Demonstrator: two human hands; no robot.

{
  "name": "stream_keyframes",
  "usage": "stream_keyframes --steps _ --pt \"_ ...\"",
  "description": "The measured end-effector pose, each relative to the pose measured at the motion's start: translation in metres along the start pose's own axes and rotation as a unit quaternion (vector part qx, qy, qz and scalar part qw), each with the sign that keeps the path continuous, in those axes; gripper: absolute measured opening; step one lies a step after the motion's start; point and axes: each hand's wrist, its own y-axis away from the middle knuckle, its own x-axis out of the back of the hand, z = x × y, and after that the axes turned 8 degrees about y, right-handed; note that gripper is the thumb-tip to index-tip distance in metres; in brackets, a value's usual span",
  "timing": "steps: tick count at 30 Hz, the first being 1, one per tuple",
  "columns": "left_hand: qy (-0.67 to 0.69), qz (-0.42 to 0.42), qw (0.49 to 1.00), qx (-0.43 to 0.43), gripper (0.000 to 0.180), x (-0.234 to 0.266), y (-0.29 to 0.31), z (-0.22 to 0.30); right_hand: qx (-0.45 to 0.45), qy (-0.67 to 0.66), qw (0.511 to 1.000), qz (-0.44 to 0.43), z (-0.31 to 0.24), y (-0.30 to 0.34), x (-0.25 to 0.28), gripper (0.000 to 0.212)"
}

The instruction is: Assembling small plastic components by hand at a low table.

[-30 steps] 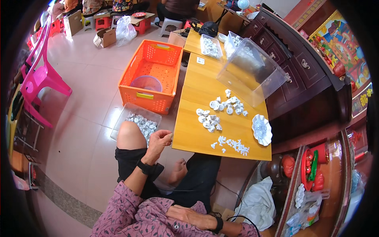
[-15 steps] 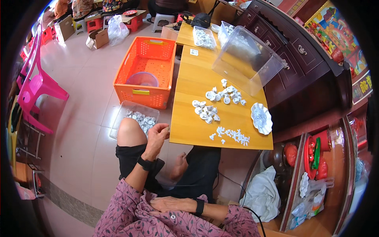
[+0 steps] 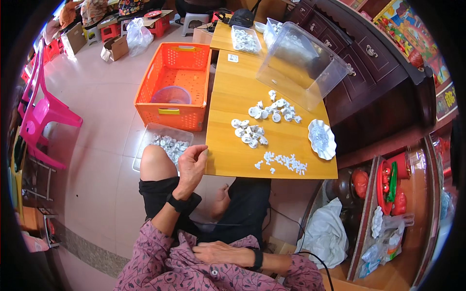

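My left hand [image 3: 192, 166] is raised beside the table's left front corner, above my knee. Its fingers are bent loosely and somewhat apart, and nothing shows between them. Across my lap lies my right hand [image 3: 218, 253], flat with its fingers stretched out. On the yellow wooden table [image 3: 233, 99] are two heaps of round white plastic parts, a nearer heap [image 3: 249, 134] and a farther heap [image 3: 275, 109]. Small white plastic pieces [image 3: 286, 162] are scattered along the front edge. A scalloped white dish [image 3: 329, 151] at the right holds clear bits.
An orange crate [image 3: 170, 121] and a clear tub of round parts [image 3: 141, 160] stand on the floor left of the table. A large clear bin [image 3: 310, 92] and a smaller tray [image 3: 246, 42] sit farther back. A pink chair [image 3: 53, 114] is at left; dark drawers [image 3: 359, 72] line the right.
My left hand has risen slightly and its fingers have loosened from a tighter curl. My right hand stays on my lap. The whole view has shifted a little.
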Motion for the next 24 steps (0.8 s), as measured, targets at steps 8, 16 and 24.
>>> stream_keyframes --steps 8,16,24 --pt "-0.062 -0.024 0.998 -0.024 0.017 -0.017 -0.003 0.031 -0.162 -0.084 0.949 -0.258 0.026 0.007 -0.023 0.027" --pt "-0.072 -0.030 0.997 -0.024 0.016 -0.016 -0.003 0.025 -0.118 -0.146 0.982 0.022 -0.004 0.059 0.046 0.027" --pt "-0.100 -0.031 0.994 -0.036 0.015 -0.018 -0.002 0.029 -0.376 -0.322 0.864 -0.091 0.011 0.065 0.037 0.026"
